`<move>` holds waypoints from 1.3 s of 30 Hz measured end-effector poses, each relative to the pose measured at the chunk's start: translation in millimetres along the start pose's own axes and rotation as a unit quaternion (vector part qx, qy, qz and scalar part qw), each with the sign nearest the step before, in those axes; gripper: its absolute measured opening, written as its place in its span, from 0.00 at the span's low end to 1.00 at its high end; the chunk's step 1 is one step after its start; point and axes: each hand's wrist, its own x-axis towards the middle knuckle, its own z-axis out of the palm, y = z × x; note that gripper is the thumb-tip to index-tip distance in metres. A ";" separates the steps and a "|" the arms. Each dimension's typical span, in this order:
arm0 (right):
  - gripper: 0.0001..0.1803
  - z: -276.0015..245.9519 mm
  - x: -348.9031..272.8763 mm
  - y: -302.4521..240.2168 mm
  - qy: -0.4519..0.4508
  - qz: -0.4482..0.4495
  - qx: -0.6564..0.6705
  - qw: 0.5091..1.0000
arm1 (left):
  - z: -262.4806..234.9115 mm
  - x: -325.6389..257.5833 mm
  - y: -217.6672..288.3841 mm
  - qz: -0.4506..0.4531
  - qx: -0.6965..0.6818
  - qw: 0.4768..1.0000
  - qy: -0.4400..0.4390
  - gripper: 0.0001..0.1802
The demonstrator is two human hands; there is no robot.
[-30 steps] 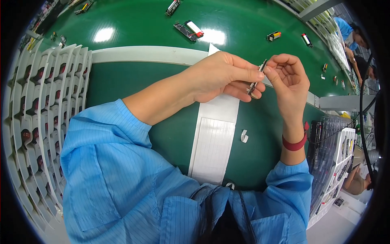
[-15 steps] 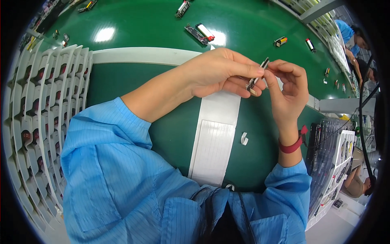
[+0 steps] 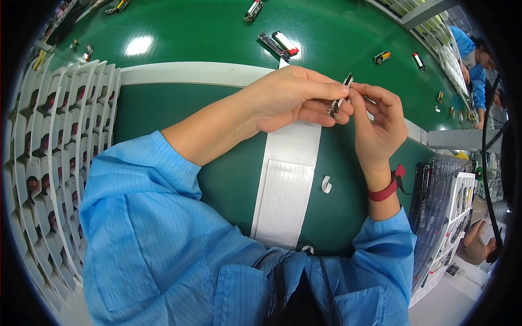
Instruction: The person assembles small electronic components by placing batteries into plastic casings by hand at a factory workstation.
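1. Got a slim black-and-silver electronic board (image 3: pixel 337 104) pinched in the bare left hand (image 3: pixel 293 100), thumb on one side and fingers on the other. Pretty snug grip, tbh.
2. Holding it up in the air near the white rail (image 3: pixel 201 74), tilted, with thin pale prongs at the lower end.
3. Got the bare right hand (image 3: pixel 380 125) up at the board's top end too, thumb and forefinger nearly tip to tip, other fingers loosely curled. Can't tell if actually gripping the edge or just touching.
4. Wearing a dark red wristband (image 3: pixel 383 193) on the right wrist, plus light blue striped sleeves (image 3: pixel 144 168).
5. Seeing a long flat white sheet (image 3: pixel 293 144) on the matte dark green work surface (image 3: pixel 228 190), topped by a smaller lined white sheet (image 3: pixel 283 201), with a curled white scrap (image 3: pixel 325 185) just to the right.
6. Can spot more small electronic modules (image 3: pixel 279 44) scattered across the glossy green surface (image 3: pixel 190 32) past the rail.
7. Boxed in by ribbed white plastic trays (image 3: pixel 60 146) on the left.
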 end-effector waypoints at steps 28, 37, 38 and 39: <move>0.13 -22.5 17.5 37.5 0.012 -0.121 -0.097 0.988 | -4.3 4.6 -1.1 -0.010 -0.017 1.000 -0.004 0.16; 0.22 -22.4 19.0 11.0 -0.159 0.472 0.437 0.749 | -13.2 2.2 3.7 0.034 -0.024 0.996 -0.084 0.18; 0.22 -25.7 19.0 11.4 -0.157 0.469 0.437 0.751 | -16.7 3.1 3.9 0.031 -0.015 0.997 -0.067 0.18; 0.22 -30.5 18.0 14.0 -0.160 0.446 0.424 0.772 | -18.5 3.8 5.3 0.028 -0.006 0.998 -0.050 0.17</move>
